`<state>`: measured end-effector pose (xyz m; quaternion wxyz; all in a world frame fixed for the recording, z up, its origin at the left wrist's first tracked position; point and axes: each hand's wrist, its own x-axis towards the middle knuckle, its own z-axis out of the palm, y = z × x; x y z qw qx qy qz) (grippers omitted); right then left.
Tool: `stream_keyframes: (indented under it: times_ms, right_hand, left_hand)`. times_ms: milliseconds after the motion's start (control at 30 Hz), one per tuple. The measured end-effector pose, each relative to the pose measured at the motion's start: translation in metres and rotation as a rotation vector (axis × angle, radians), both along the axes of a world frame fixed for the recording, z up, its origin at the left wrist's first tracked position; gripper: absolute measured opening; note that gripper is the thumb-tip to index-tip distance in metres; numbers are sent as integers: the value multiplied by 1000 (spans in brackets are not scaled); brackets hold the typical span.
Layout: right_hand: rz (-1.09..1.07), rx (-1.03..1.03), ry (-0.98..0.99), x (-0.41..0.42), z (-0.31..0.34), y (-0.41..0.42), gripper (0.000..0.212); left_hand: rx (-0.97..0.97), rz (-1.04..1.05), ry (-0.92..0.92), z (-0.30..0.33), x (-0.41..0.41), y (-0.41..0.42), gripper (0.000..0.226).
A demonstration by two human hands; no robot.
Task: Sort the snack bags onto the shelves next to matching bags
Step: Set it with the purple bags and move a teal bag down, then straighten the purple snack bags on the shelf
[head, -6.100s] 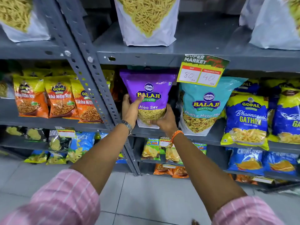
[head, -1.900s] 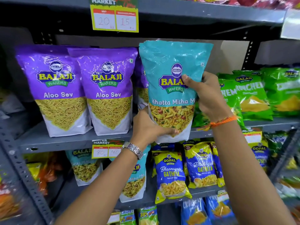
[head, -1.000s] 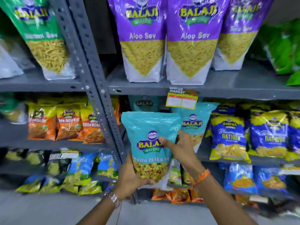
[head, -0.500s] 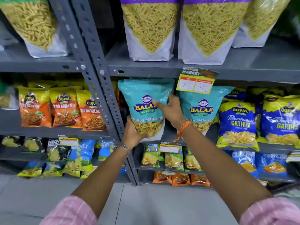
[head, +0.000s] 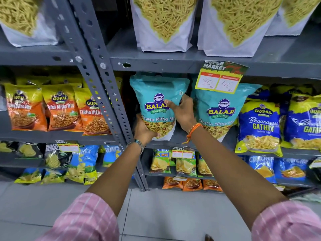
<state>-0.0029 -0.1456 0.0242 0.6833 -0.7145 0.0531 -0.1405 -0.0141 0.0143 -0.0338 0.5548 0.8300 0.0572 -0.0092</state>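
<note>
I observe grey steel shelves (head: 182,64) over a pale tiled floor (head: 165,214), with orange Gopal bags (head: 59,108) on the left bay, a perforated upright (head: 102,84) dividing the bays, and blue Gathiya bags (head: 258,126) at far right. On the middle shelf a teal Khatta Mitha bag (head: 156,94) stands upright just beside a matching teal bag (head: 220,112), beneath a hanging price tag (head: 218,80). My left hand (head: 143,131) cups its lower left corner, fingers wrapped on it, and my right hand (head: 182,112) clamps its right edge, thumb across the front.
</note>
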Motion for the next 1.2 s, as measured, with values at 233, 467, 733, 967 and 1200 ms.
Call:
stream_keyframes:
  times_ms: [233, 467, 733, 967, 1200]
  right_hand:
    - [-4, 61, 32, 2, -5, 3, 36]
    - [76, 54, 135, -13, 6, -3, 48]
    - [-142, 109, 42, -137, 57, -15, 43]
    - [-409, 216, -556, -137, 203, -120, 33]
    - [-29, 83, -429, -62, 273, -177, 78]
  left_hand:
    - [-24, -28, 34, 3, -1, 2, 90]
    - [18, 33, 33, 25, -24, -5, 109]
    - [-249, 116, -129, 60, -108, -24, 88]
    - [-299, 19, -626, 202, -101, -60, 65]
    - [27, -123, -585, 270, -45, -117, 78]
